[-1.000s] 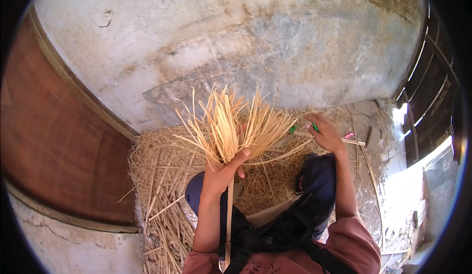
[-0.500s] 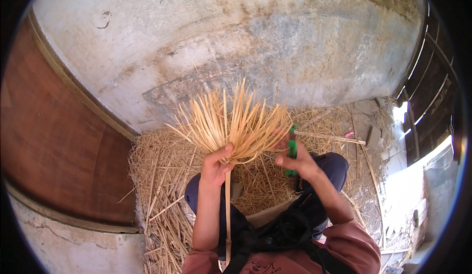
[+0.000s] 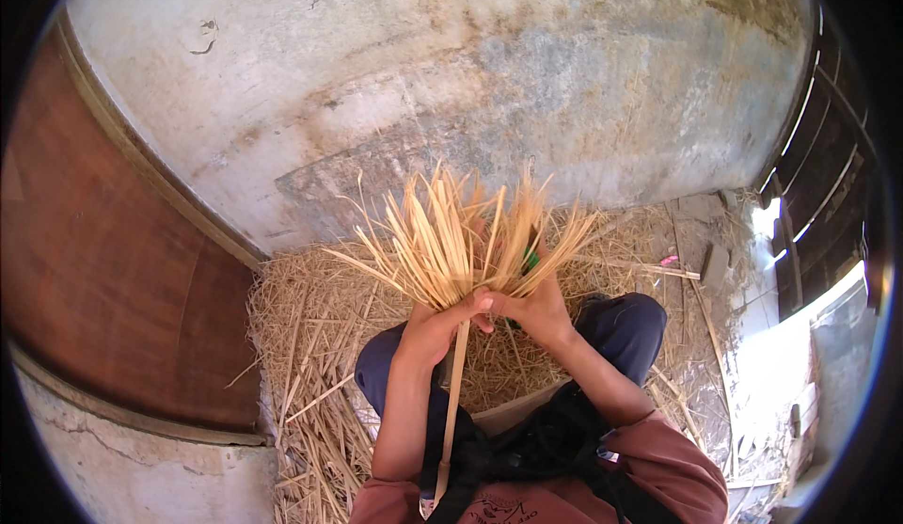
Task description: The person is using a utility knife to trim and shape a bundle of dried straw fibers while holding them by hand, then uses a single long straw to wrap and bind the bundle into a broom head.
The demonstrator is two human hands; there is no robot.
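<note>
A fanned bundle of pale, straw-like strips spreads upward in front of me. My left hand is closed round its base, thumb across the strips, and a long thin stick runs down from that grip toward my lap. Beside it, my right hand is closed on the strips at the right of the fan, its thumb meeting my left thumb. A green-handled tool shows in my right hand behind the strips; its working end is hidden.
Straw scraps cover the floor around my bent legs, with long loose strips piled at the left. A stained wall rises ahead. A brown panel stands left, and a small block lies at the right.
My right hand has moved left into the bundle and taken hold of its right part. The fan has split into two tufts, and my left hand has shifted slightly right.
</note>
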